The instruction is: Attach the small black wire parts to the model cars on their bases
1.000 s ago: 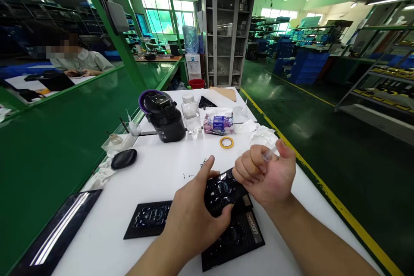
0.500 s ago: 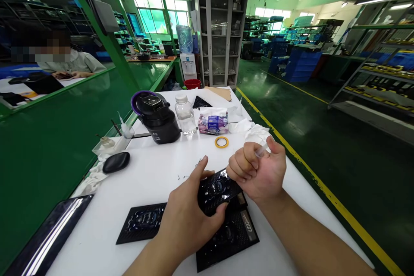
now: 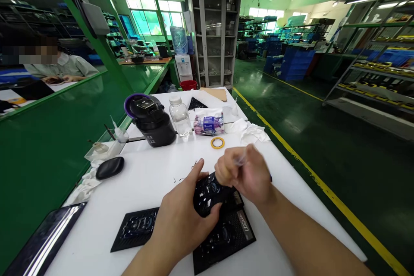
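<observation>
My left hand (image 3: 184,215) grips a glossy black molded panel (image 3: 205,194) by its edges, thumb below and fingers above. Over the panel's right end, my right hand (image 3: 244,172) is closed in a fist, blurred by motion. A small translucent piece (image 3: 239,159) shows between its thumb and forefinger; its kind is not clear. Underneath lies a larger black panel (image 3: 223,241) with a light lettered label (image 3: 243,221). Another black panel (image 3: 137,226) lies to the left, partly behind my left forearm. Thin dark scraps (image 3: 181,179) are scattered beyond my left hand.
On the white table (image 3: 148,181) stand a black jug (image 3: 152,123), a clear bottle (image 3: 180,118) and a floral tissue pack (image 3: 208,123). Yellow tape (image 3: 217,142), crumpled tissue (image 3: 250,131) and a black oval case (image 3: 110,167) lie around. A co-worker (image 3: 61,67) sits at left.
My right fist has moved slightly left and inward over the held panel, now blurred. The left hand keeps its grip. The whole view has shifted a little.
</observation>
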### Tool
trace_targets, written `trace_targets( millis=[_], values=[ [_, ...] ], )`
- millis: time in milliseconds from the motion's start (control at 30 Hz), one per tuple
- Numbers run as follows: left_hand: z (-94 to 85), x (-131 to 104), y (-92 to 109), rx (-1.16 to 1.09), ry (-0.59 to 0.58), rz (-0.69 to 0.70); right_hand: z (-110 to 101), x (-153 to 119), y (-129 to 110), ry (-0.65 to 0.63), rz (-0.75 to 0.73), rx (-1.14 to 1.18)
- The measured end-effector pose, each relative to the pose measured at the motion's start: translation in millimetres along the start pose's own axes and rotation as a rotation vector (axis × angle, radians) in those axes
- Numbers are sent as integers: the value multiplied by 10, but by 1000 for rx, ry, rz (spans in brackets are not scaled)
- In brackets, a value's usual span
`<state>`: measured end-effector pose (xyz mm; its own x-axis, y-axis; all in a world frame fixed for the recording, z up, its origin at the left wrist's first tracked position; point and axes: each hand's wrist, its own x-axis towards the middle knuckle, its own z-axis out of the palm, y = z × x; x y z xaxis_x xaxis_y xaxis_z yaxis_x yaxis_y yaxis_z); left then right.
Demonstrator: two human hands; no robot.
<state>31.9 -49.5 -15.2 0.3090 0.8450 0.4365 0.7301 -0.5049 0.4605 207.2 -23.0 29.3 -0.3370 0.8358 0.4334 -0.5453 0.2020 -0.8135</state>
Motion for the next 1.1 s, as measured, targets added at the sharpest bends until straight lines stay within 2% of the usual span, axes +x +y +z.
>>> trace_targets(
  millis=[67, 100, 200, 300, 400, 467, 533, 600, 700, 767, 833, 933, 1100],
  values=[
    [-10, 12, -46, 64, -19, 10, -27, -10, -14, -60, 12, -152],
    [-30, 25, -70, 99, -30, 3, -72, -1, -28, -41, -2, -185],
    [-179, 84, -125, 160, -58, -13, -357, 84, -65, 191, -118, -201],
    [-463, 130, -118, 135, -127, 51, -742, 203, -8, 407, -144, -244],
    [-809, 51, -69, 146, -197, 107, -1010, 274, 201, 486, -92, -325],
    [-1012, -125, -73, 196, -230, 120, -1082, 286, 378, 496, -34, -409],
    [-1157, -407, -136, 257, -274, 97, -1087, 281, 515, 496, 27, -504],
    [-1230, -750, -244, 303, -324, 34, -1047, 268, 567, 527, 48, -596],
    [-1216, -1203, -394, 294, -378, -57, -944, 231, 484, 670, -52, -717],
    [-1153, -1367, -433, 266, -388, -111, -871, 196, 379, 764, -167, -774],
    [-1086, -1404, -415, 242, -394, -145, -809, 162, 298, 818, -253, -820],
    [-1049, -1304, -324, 221, -434, -107, -748, 129, 276, 857, -308, -873],
    [-1174, -996, -251, 191, -439, 3, -713, 131, 330, 866, -308, -933]
  ],
)
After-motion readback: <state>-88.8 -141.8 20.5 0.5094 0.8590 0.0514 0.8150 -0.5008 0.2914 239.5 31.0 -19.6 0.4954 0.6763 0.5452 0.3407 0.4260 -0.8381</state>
